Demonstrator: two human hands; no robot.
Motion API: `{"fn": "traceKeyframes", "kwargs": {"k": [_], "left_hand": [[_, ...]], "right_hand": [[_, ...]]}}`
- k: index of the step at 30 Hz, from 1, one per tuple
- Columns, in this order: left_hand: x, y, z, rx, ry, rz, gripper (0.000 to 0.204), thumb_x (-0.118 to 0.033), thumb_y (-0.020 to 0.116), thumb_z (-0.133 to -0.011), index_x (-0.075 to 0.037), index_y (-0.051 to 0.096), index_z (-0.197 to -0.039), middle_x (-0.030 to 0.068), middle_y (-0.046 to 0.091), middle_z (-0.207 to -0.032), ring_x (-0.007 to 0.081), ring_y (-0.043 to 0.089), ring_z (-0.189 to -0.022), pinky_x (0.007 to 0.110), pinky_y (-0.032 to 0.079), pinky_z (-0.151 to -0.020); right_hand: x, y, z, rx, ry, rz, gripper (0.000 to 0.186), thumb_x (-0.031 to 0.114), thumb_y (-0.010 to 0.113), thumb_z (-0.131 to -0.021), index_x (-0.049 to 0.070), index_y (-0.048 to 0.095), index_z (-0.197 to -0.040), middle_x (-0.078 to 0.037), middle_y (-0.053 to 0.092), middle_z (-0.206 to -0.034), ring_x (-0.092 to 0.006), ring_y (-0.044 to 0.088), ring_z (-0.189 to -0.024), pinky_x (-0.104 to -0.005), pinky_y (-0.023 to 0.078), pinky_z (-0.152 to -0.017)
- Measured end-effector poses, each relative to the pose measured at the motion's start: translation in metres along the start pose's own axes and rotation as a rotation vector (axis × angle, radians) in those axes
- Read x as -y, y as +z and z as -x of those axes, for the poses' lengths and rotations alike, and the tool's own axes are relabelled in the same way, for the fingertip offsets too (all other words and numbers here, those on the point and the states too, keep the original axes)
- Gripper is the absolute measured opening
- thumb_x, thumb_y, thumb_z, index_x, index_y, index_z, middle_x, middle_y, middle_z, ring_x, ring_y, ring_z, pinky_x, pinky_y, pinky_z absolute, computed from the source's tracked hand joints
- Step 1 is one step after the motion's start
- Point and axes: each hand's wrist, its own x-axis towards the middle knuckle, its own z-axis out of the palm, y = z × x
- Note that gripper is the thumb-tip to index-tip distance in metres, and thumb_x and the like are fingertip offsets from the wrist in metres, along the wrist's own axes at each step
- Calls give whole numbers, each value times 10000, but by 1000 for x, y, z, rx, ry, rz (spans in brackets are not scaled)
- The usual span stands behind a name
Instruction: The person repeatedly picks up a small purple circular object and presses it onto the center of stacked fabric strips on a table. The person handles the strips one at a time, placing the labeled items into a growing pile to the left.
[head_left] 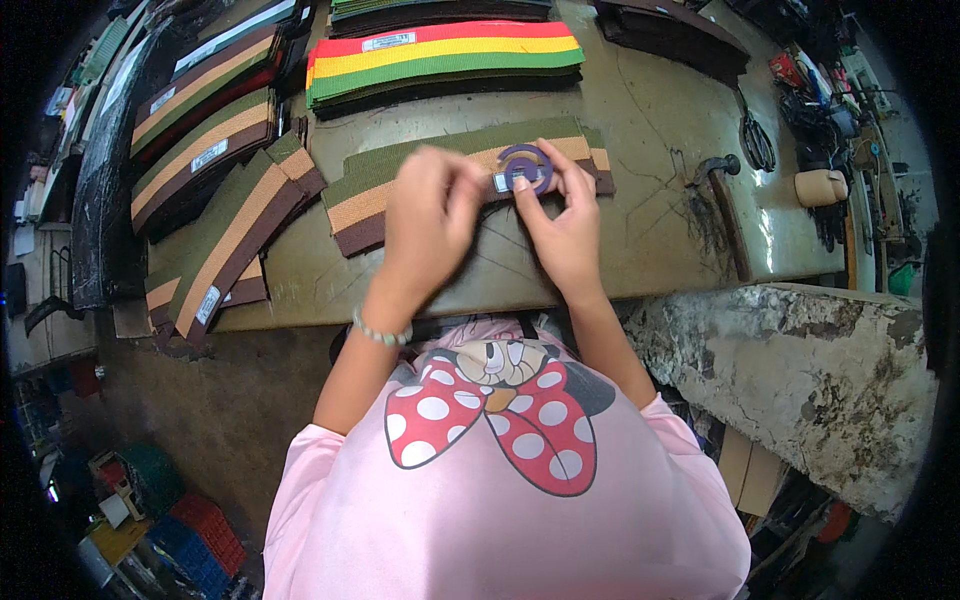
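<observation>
My right hand (563, 230) holds a round purple plastic ring-shaped object (541, 165) between thumb and fingers, over a small white label on a striped olive, tan and brown woven strip (365, 203). Just left of it, my left hand (425, 215) is raised above the same strip with fingers curled together and slightly blurred; whatever they hold, if anything, I cannot make out. The strip lies on the metal-topped table (660, 230) with another piece showing beneath its right end.
Stacks of striped strips (200, 175) sit at the left. A red, yellow and green stack (440, 65) and dark strips (670, 30) lie at the back. A hammer (715, 175), black coiled cord (757, 140) and beige cylinder (820, 188) are at the right. A weathered concrete ledge (790, 380) runs below.
</observation>
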Motion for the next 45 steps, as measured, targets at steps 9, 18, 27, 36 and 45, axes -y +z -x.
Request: {"fn": "traceKeyframes", "kwargs": {"k": [9, 18, 27, 36, 45], "left_hand": [[-11, -26, 42, -59, 15, -328, 233, -63, 751, -768, -75, 671, -987, 101, 607, -1002, 298, 581, -954, 418, 456, -823], [18, -27, 46, -75, 96, -273, 175, -41, 766, -751, -55, 715, -918, 85, 653, -937, 286, 625, -952, 408, 504, -805], [15, -31, 60, -105, -15, -157, 164, 0, 733, -801, -1, 657, -946, 129, 616, -1011, 328, 632, -951, 409, 514, -811], [9, -38, 64, -28, 58, -297, 209, -33, 732, -797, -37, 654, -990, 108, 590, -1042, 348, 562, -1007, 449, 456, -908], [5, -41, 70, -211, -125, -302, 214, -43, 834, -732, -19, 705, -900, 115, 604, -937, 290, 595, -899, 370, 493, -785]], "right_hand": [[20, -13, -6, 34, 66, -568, 446, 25, 636, -957, -27, 461, -1364, -119, 653, -1155, -143, 617, -1052, -272, 488, -941], [14, 19, 3, 305, 0, -440, 404, 18, 666, -874, -23, 556, -1261, -122, 647, -1134, -156, 648, -1004, -283, 500, -910], [9, 12, 5, 401, -330, -188, 397, 50, 694, -817, 34, 618, -1206, -155, 595, -1067, -289, 587, -1007, -362, 501, -880], [10, 11, 7, 418, -227, -244, 407, 26, 694, -840, 2, 593, -1233, -140, 591, -1121, -231, 610, -996, -313, 499, -890], [14, 21, 9, 350, -476, -112, 396, 66, 703, -845, 22, 600, -1225, -129, 640, -1012, -285, 622, -989, -510, 324, -1151]]}}
